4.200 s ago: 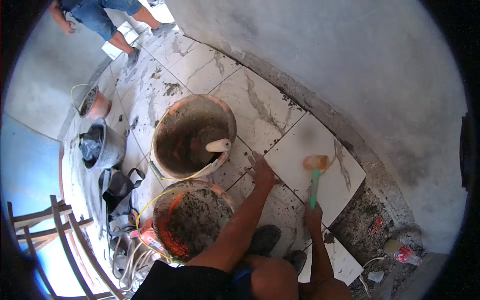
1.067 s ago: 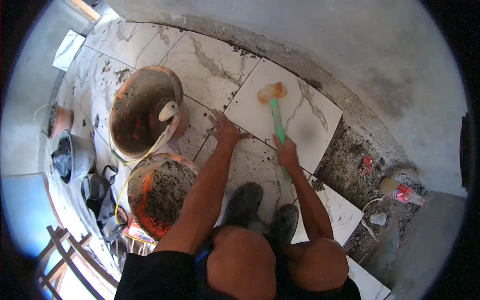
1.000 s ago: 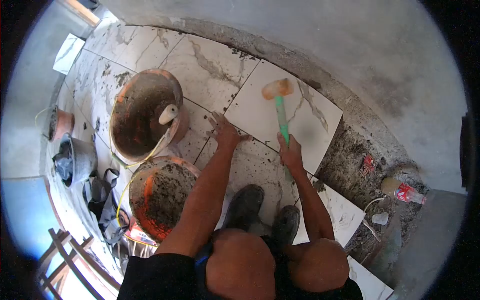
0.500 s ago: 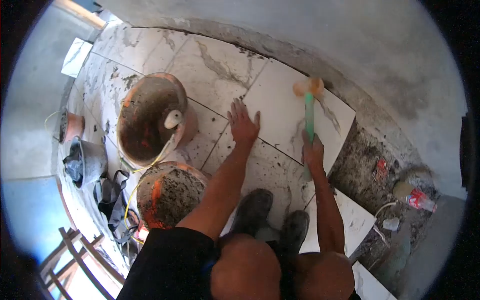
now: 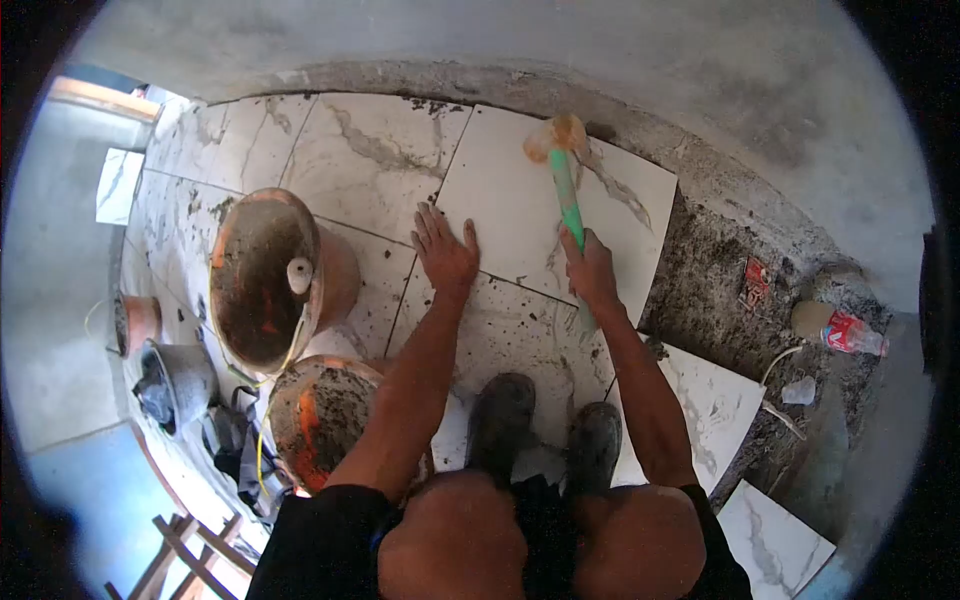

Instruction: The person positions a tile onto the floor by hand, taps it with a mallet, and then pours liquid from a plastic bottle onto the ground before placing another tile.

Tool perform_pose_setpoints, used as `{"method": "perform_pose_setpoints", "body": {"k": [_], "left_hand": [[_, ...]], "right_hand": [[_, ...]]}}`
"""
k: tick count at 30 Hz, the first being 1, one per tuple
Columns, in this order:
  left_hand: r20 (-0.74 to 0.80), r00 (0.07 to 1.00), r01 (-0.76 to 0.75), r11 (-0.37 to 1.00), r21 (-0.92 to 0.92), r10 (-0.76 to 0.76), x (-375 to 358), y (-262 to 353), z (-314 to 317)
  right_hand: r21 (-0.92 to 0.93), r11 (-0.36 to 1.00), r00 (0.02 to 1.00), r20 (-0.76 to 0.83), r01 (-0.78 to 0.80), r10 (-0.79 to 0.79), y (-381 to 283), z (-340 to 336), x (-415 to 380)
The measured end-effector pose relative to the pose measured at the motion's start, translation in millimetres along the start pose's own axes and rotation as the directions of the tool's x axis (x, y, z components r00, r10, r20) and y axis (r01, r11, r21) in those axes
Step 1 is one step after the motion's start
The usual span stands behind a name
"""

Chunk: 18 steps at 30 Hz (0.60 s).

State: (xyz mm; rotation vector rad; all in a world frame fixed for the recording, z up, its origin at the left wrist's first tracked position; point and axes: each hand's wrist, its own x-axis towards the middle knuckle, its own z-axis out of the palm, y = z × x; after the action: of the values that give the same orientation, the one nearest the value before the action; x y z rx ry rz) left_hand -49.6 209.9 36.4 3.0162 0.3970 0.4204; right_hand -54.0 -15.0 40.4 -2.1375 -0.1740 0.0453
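A: Item one, and its place?
B: Mallet (image 5: 566, 195), one. Pale head, green handle. Located over the white tile (image 5: 510, 180), head toward the wall (image 5: 700, 70); cannot tell whether head and tile touch.

A: Hands?
B: Right hand (image 5: 592, 270): fingers wrapped round the handle, low down, a short end showing past the grip. Left hand (image 5: 447, 258): palm down, fingers slightly spread, at the tile's near left corner.

A: Handling?
B: Mallet: likely head-heavy, handle stiff, head perhaps a little yielding; best held low on the handle. Tile: probably weighty, rigid, brittle at corners, slippery where dusty; best taken by two opposite edges.

A: Surface?
B: Floor (image 5: 375, 140) of marbled tiles, dark seams, scattered crumbs. Right of the white tile, rough ground (image 5: 700, 250), bearing one red wrapper (image 5: 755, 283) and one bottle (image 5: 850, 332), red label, lying on its side.

A: Room?
B: Wall beyond the tile: grey, unpainted. Left side: two large buckets, the far bucket (image 5: 340, 275) with a pale-ended object inside, the near bucket (image 5: 307, 412) holding a dark, lumpy mix.
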Motion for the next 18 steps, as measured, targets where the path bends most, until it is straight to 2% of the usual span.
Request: {"method": "perform_pose_setpoints", "body": {"k": [1, 2, 3, 5, 6, 7, 9, 11, 12, 13, 15, 16, 17, 18], "left_hand": [[-0.003, 1.000, 0.007, 1.000, 0.000, -0.007, 3.0, 0.9, 0.9], [0.003, 1.000, 0.002, 1.000, 0.000, -0.002, 2.5, 1.2, 0.1], [0.021, 1.000, 0.008, 1.000, 0.003, -0.008, 3.1, 1.6, -0.7], [0.038, 0.999, 0.019, 1.000, 0.004, -0.019, 3.9, 2.3, -3.0], [0.026, 1.000, 0.009, 1.000, -0.010, -0.008, 2.5, 1.2, -3.2], [0.015, 1.000, -0.010, 1.000, -0.027, 0.011, 2.9, 0.7, -3.0], [0.013, 1.000, -0.011, 0.999, -0.035, 0.012, 3.8, 1.3, -1.2], [0.017, 1.000, -0.001, 0.999, -0.052, 0.002, 2.2, 2.9, 0.6], [0.018, 1.000, -0.001, 0.999, -0.053, 0.002, 3.2, 2.0, 0.2], [0.021, 1.000, -0.001, 0.999, -0.047, 0.002, 2.5, 0.8, -0.7], [0.016, 1.000, -0.009, 0.997, -0.071, 0.010, 2.4, -0.3, 2.1], [-0.035, 0.999, -0.030, 0.996, -0.088, 0.027, 1.7, -1.1, 3.3], [-0.093, 0.995, -0.050, 0.993, -0.103, 0.040, 2.6, -1.1, 4.8], [-0.078, 0.996, -0.048, 0.997, -0.066, 0.043, 2.4, -1.9, 6.6]], "right_hand": [[0.069, 0.978, 0.980, 0.009, -0.197, 0.197, -29.4, -10.7, 5.7], [0.132, 0.910, 0.920, 0.040, -0.393, 0.391, -46.1, -15.7, 5.6], [0.132, 0.909, 0.918, 0.038, -0.396, 0.394, -44.6, -13.2, 6.5], [0.007, 0.881, 0.873, 0.133, -0.474, 0.469, -37.1, -7.4, 10.0], [0.004, 0.877, 0.869, 0.132, -0.481, 0.476, -34.1, -8.9, 6.4], [0.018, 0.953, 0.947, 0.114, -0.303, 0.299, -30.1, -12.9, 3.1], [0.014, 0.991, 0.989, 0.073, -0.133, 0.132, -27.5, -17.1, -4.8], [-0.027, 0.941, 0.941, -0.027, -0.337, 0.336, -48.8, -15.2, -13.1], [0.009, 0.864, 0.860, 0.094, -0.504, 0.501, -44.7, -14.9, -9.4], [0.003, 0.860, 0.857, 0.089, -0.510, 0.508, -39.3, -20.2, -8.9], [0.091, 0.910, 0.914, 0.003, -0.405, 0.407, -33.1, -29.8, -16.3], [0.125, 0.927, 0.932, -0.037, -0.353, 0.360, -29.8, -33.4, -23.3], [0.119, 0.922, 0.927, -0.029, -0.368, 0.374, -24.4, -35.1, -28.5], [0.128, 0.889, 0.896, -0.003, -0.440, 0.444, -24.6, -37.8, -32.2]]}}
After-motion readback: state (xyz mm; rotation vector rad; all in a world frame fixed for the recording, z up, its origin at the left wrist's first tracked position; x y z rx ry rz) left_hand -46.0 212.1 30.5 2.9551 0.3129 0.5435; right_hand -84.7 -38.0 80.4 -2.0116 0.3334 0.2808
